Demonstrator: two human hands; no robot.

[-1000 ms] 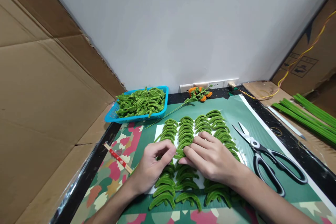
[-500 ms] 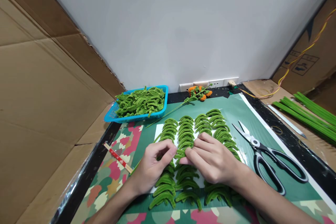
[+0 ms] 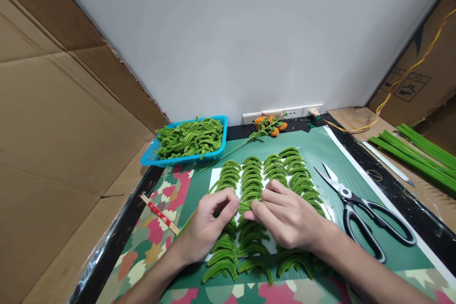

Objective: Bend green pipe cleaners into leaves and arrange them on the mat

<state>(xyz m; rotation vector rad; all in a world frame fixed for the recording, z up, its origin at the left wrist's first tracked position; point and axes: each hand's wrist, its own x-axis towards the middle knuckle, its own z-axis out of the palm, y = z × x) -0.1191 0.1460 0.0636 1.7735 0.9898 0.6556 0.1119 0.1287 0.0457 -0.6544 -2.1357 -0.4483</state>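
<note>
My left hand (image 3: 210,223) pinches one end of a short green pipe cleaner (image 3: 244,206) between thumb and forefinger. On its other end, the fingertips of my right hand (image 3: 288,218) are closed. The piece spans the small gap between both hands, above the rows of bent green pipe-cleaner leaves (image 3: 252,178). Those leaves lie in several columns on a white sheet (image 3: 215,176), and my hands cover part of the middle columns. A thin green strand shows to the left of my left hand; where it ends is hidden.
A blue basket (image 3: 225,137) heaped with green pipe-cleaner pieces stands at the back left. Beside it lies an orange flower stem (image 3: 263,128). Open scissors (image 3: 345,193) rest at right, near long green pipe cleaners (image 3: 413,156) and a pointed white strip (image 3: 388,164). Paper-sleeved chopsticks (image 3: 160,213) lie left.
My hands keep nearly the same place and grip. The green piece between them looks slightly straighter, and the whole view has shifted a little.
</note>
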